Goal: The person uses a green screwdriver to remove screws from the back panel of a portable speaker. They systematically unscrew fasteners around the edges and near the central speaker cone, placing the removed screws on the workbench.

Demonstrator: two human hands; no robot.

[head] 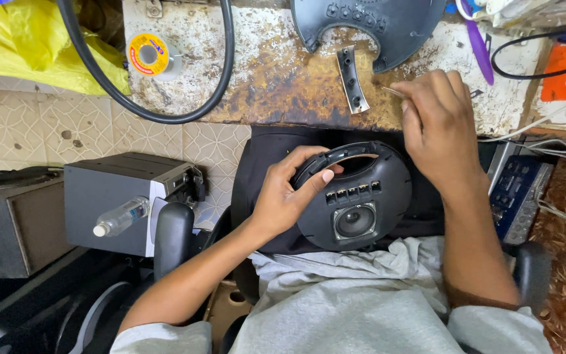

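Black plastic fills the middle of the head view: a round speaker housing (356, 200) rests on the person's lap, propped against the edge of the rusty workbench (276, 78) so its face tilts up toward the eyes. The left hand (286, 196) curls around its upper left rim, thumb laid across the front and fingers wrapped behind, which steadies the piece. A small speaker cone (355, 221) sits low in the face under a row of little square buttons (354, 192).

The right hand (435, 121) hovers over the bench edge just above the housing, fingertips pressed together on what looks like a thin wire or pin (393, 92); it is too fine to say more. Close beside it lies a narrow curved button strip (352, 80), and further back a matching dark half-shell (368, 26), both within easy reach.

To the left on the bench stands a yellow solder spool (147, 54) ringed by a thick black cable (165, 111). A grey box with a clear bottle (122, 216) on it sits on the tiled floor, left of the lap.
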